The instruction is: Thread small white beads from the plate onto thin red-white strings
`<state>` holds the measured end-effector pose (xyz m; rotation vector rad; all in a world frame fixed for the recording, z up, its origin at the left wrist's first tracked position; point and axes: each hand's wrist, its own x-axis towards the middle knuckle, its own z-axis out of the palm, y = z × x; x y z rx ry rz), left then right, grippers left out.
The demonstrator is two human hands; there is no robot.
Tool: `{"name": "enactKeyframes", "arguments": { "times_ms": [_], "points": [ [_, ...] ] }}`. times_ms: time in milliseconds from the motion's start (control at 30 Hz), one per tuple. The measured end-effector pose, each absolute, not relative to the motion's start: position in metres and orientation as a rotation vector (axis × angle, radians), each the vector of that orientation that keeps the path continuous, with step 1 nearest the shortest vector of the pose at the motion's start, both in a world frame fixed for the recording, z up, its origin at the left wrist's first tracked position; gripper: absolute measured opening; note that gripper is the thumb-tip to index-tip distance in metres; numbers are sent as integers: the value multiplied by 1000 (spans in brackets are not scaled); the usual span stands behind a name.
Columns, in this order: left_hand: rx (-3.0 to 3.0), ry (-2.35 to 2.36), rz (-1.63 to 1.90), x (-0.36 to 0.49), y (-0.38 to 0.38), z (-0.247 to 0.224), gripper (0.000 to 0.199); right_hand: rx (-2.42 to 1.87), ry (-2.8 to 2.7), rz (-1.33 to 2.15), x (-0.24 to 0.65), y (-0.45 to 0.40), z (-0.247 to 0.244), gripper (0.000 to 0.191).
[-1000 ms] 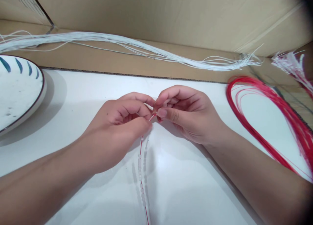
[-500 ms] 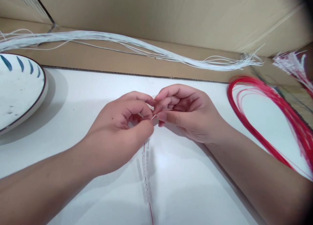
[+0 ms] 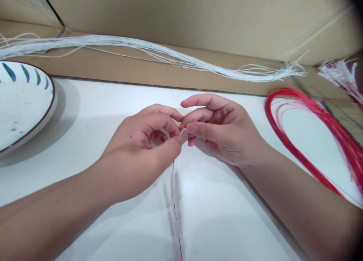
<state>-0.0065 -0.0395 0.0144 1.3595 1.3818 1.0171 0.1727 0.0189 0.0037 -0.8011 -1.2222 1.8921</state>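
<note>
My left hand (image 3: 144, 147) pinches a thin red cord (image 3: 180, 247) between thumb and forefinger. Below it, the cord runs down toward the front edge, with small clear bead-like pieces (image 3: 174, 204) strung along it. At the fingertips a short white strand (image 3: 183, 132) sticks out next to a bit of red. Thumb and forefinger of my right hand (image 3: 224, 134) close on this white strand's tip, almost touching the left fingertips. The right hand's other fingers are loosely bent. What lies inside the left palm is hidden.
A white plate (image 3: 25, 102) with blue leaf marks and a dark rim stands at left. Behind lies a long bundle of white strands (image 3: 159, 49) on cardboard (image 3: 113, 70). A looped bundle of red cords (image 3: 286, 140) is at right, near red-and-white strands (image 3: 340, 74).
Both hands have shifted slightly right. One upper finger of my right hand has lifted and straightened away from the left fingers. The beaded cord has swung a little right with the left hand.
</note>
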Motion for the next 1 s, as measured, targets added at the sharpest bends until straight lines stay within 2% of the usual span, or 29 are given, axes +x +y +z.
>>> {"name": "enactKeyframes", "arguments": {
  "times_ms": [500, 767, 1000],
  "points": [
    [1309, 1367, 1007, -6, -39, 16, 17, -819, -1242, 1857, 173, 18, 5, 29],
    [1319, 1373, 1017, -4, -38, 16, 15, -850, -1307, 1786, 171, 16, 5, 36],
    [1350, 1362, 1038, -5, -38, 14, 12, -823, -1345, 1876, 175, 21, 5, 41]
  ]
}}
